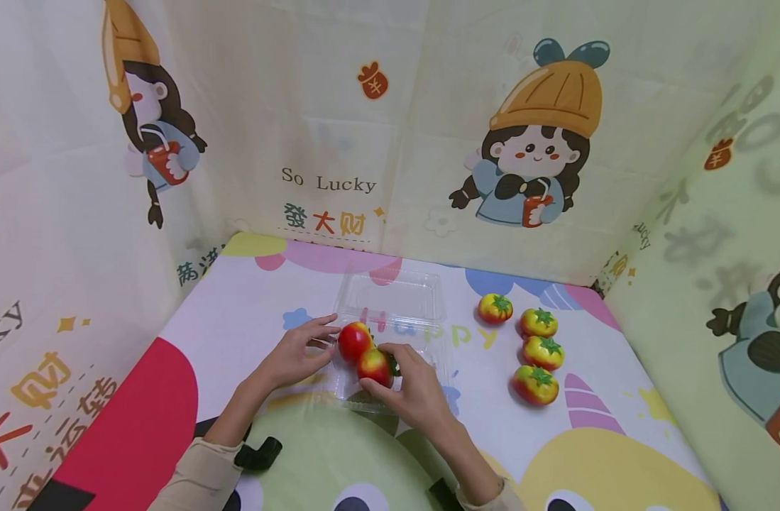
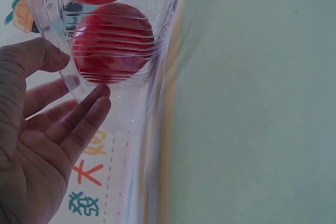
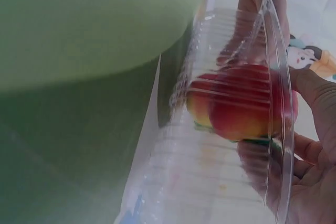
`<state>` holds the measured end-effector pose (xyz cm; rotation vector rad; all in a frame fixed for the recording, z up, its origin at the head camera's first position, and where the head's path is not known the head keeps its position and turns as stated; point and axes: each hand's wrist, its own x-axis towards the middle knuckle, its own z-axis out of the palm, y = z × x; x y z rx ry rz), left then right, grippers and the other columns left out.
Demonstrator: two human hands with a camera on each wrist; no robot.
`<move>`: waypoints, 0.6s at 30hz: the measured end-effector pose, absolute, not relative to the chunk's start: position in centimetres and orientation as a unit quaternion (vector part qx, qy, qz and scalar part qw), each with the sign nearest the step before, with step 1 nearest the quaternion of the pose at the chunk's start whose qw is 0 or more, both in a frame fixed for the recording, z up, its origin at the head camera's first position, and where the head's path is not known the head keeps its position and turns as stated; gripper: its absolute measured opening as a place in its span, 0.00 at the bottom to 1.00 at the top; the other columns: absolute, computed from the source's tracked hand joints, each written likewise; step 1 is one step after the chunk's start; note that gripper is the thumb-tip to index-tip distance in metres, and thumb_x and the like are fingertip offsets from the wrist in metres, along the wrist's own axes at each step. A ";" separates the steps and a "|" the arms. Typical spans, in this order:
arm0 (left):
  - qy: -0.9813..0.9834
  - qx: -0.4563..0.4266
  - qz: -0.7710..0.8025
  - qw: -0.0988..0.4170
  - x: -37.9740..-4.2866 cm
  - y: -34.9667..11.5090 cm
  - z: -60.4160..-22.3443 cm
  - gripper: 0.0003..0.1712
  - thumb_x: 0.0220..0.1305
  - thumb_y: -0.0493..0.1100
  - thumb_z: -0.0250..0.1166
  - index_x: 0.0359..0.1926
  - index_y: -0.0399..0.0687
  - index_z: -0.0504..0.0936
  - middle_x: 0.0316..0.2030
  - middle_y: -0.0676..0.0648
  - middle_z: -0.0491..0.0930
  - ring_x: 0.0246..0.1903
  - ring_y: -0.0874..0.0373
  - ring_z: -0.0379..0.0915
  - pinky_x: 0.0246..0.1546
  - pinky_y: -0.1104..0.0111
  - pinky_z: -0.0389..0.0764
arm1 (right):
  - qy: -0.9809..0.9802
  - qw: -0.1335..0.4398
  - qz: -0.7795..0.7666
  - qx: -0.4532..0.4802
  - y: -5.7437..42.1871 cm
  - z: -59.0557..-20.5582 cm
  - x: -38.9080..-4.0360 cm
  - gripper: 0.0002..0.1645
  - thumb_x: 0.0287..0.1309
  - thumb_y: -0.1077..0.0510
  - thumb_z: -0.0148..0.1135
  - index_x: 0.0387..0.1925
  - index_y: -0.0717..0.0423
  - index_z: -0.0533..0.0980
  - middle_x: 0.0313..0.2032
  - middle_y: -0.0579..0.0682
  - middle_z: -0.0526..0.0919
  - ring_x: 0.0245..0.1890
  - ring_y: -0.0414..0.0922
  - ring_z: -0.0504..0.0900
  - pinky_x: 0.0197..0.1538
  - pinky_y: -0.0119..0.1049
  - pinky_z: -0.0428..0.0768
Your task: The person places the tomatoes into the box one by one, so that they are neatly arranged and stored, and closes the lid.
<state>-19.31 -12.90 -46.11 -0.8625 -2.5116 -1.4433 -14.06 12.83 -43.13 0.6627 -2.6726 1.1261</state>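
Observation:
A clear plastic clamshell box (image 1: 364,406) lies with its lid (image 1: 392,294) folded back. Two red-yellow tomatoes with green tops are in its base. Thumb and fingers of my right hand (image 1: 421,390) grip the nearer tomato (image 1: 375,367), and in the right wrist view this hand (image 3: 310,182) reaches over the box's rim. The other tomato (image 1: 355,341) sits against it, at the back left. My left hand (image 1: 302,351) is at the box's left side, fingers extended; in the left wrist view its thumb (image 2: 44,59) lies by the rim.
Right of the box stand several more tomatoes: one at the back (image 1: 495,309), the others in a row, the nearest (image 1: 535,385) toward the front. A printed cloth covers the table (image 1: 255,312). Printed curtains (image 1: 421,142) enclose the back and sides.

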 end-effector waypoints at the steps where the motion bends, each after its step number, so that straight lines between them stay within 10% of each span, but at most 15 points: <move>1: -0.830 -0.285 -0.476 0.059 -19.3 -12.9 -46.1 0.23 0.65 0.32 0.68 0.61 0.33 0.81 0.69 0.31 0.70 0.48 0.46 0.85 0.50 0.54 0.86 | -0.896 0.085 0.374 0.225 12.7 -43.1 -14.1 0.35 0.54 0.46 0.78 0.61 0.52 0.76 0.52 0.47 0.82 0.45 0.41 0.81 0.46 0.37 0.88; 18: -0.834 -0.283 -0.469 0.061 -19.4 -12.9 -46.3 0.23 0.65 0.32 0.68 0.61 0.35 0.81 0.69 0.31 0.70 0.48 0.47 0.85 0.51 0.55 0.86 | -0.893 0.071 0.384 0.224 11.4 -43.5 -13.6 0.35 0.55 0.44 0.76 0.60 0.53 0.76 0.52 0.47 0.82 0.42 0.41 0.79 0.43 0.33 0.87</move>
